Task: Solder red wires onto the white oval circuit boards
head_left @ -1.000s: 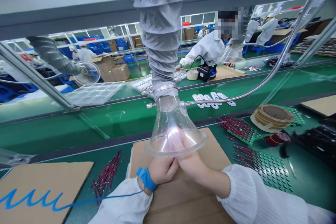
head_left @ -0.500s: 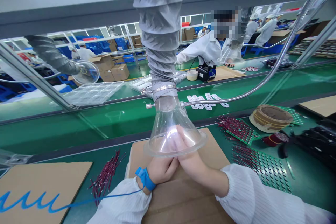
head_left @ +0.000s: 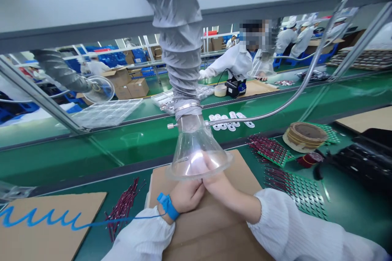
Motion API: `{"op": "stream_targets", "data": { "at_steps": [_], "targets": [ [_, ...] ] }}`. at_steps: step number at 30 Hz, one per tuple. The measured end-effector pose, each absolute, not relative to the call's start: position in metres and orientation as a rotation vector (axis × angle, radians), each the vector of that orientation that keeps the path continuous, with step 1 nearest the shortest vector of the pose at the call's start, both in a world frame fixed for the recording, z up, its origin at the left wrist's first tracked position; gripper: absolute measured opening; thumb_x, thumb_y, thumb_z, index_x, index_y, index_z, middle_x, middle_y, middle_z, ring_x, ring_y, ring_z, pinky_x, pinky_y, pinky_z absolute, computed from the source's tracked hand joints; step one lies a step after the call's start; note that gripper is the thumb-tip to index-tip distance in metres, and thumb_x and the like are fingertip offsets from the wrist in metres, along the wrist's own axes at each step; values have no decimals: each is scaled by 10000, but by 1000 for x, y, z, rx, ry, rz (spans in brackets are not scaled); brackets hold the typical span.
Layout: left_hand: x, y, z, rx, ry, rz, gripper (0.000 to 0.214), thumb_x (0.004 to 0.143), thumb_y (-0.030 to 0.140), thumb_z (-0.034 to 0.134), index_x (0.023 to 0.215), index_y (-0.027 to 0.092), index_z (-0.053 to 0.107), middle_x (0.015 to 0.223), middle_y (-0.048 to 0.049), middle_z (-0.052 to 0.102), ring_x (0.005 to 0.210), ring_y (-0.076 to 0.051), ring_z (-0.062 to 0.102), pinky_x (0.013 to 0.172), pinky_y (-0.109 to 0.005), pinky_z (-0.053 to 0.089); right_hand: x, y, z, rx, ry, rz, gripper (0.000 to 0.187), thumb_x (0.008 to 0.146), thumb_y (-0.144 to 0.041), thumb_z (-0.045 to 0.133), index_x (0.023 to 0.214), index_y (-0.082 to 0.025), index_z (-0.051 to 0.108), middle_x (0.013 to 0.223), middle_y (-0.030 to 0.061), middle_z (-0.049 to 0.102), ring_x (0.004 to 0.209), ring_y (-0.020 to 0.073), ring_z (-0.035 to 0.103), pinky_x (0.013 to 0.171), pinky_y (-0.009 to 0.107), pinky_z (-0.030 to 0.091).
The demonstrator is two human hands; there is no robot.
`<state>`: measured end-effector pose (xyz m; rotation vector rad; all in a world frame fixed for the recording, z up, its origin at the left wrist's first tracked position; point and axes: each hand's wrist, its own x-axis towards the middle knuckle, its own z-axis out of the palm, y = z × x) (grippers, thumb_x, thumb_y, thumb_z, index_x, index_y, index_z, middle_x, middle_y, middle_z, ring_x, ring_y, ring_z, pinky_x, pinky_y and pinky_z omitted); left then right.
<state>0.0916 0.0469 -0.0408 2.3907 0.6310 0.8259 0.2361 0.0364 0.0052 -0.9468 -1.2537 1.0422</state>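
Bench point(head_left: 352, 206): smooth green top, spreading out below and to both sides of the funnel.
Funnel point(head_left: 194, 142): clear plastic, flaring into a thick round rim and catching white glare; it is hanging over the hands.
Hose point(head_left: 180, 49): wrinkled grey cloth, bulging in rings, joining the funnel's neck from above.
Left hand point(head_left: 186, 195): lying just below the funnel's rim, its fingers curling inward; a blue strap point(head_left: 168, 207) is circling the wrist.
Right hand point(head_left: 214, 180): reaching behind the funnel, partly showing through it, meeting the left hand; I cannot tell whether either hand's fingertips are clamping anything.
Cardboard point(head_left: 214, 232): flat, brown, matte, faintly creased; it is lying beneath the hands and funnel.
Wires point(head_left: 122, 208): thin, dark red, piling loosely left of the funnel.
Boards point(head_left: 309, 191): green, perforated-looking, dotted in rows, lying right of the funnel.
Tape roll point(head_left: 304, 136): thick, tan, round, sitting farther right of the funnel.
White plates point(head_left: 229, 121): flat, rounded, lining up beyond the funnel; their dark markings are showing too small to read.
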Motion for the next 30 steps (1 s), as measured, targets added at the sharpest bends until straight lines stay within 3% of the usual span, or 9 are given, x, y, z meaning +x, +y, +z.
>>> {"op": "stream_targets", "data": {
  "at_steps": [2, 5, 7, 9, 19, 22, 26, 30],
  "targets": [
    [95, 48, -37, 2459, 538, 781, 562, 1189, 470, 268, 1156, 168, 741, 1173, -172, 788, 1114, -292, 745, 1011, -408, 599, 249, 26, 3, -970, -1255, 1108, 281, 959, -508, 702, 865, -250, 645, 853, 27, 674, 830, 218, 677, 806, 343, 615],
    [99, 46, -30, 2581, 449, 641, 612, 1196, 503, 202, 977, 196, 683, 944, -105, 765, 855, -235, 715, 791, -329, 536, 280, 1, -3, -1003, -1240, 1195, 463, 1040, -674, 604, 886, -237, 606, 715, -10, 617, 667, 188, 637, 699, 322, 571],
    [101, 40, -26, 2639, 457, 487, 641, 1198, 527, 161, 868, 214, 613, 786, -54, 702, 682, -199, 635, 663, -321, 421, 303, -18, -7, -1005, -1197, 1225, 550, 1035, -774, 582, 937, -234, 600, 698, -12, 633, 684, 203, 684, 740, 337, 579],
    [102, 29, -23, 2653, 496, 353, 657, 1198, 556, 134, 803, 221, 538, 730, -35, 662, 630, -187, 584, 640, -341, 351, 323, -35, -10, -1007, -1139, 1225, 612, 992, -843, 616, 958, -233, 598, 743, 2, 676, 767, 221, 738, 818, 352, 588],
    [98, -68, -17, 2447, 743, 211, 640, 1183, 623, 117, 792, 229, 435, 745, -29, 613, 662, -197, 537, 673, -359, 332, 339, -94, -17, -960, -1064, 1127, 624, 999, -847, 623, 983, -224, 654, 830, 44, 751, 852, 232, 768, 864, 366, 584],
    [97, -92, -17, 2400, 879, 236, 619, 1183, 603, 151, 821, 231, 488, 802, -48, 659, 724, -219, 589, 705, -360, 370, 337, -102, -19, -969, -1061, 1155, 656, 978, -876, 616, 996, -223, 663, 877, 66, 769, 888, 245, 778, 875, 379, 598],
    [104, -110, -14, 2311, 1081, 352, 431, 1171, 532, 332, 1017, 235, 603, 1010, -72, 743, 893, -252, 673, 802, -360, 453, 331, -104, -22, -984, -1092, 1183, 708, 953, -918, 589, 1027, -219, 677, 977, 98, 784, 982, 264, 780, 902, 387, 605],
    [108, -112, -19, 2332, 1204, 440, 430, 1173, 473, 286, 1020, 242, 615, 1008, -92, 750, 908, -280, 684, 837, -386, 502, 325, -100, -26, -1006, -1161, 1215, 760, 927, -955, 559, 997, -210, 691, 1019, 119, 788, 1000, 271, 775, 889, 389, 609]
  ]
}}
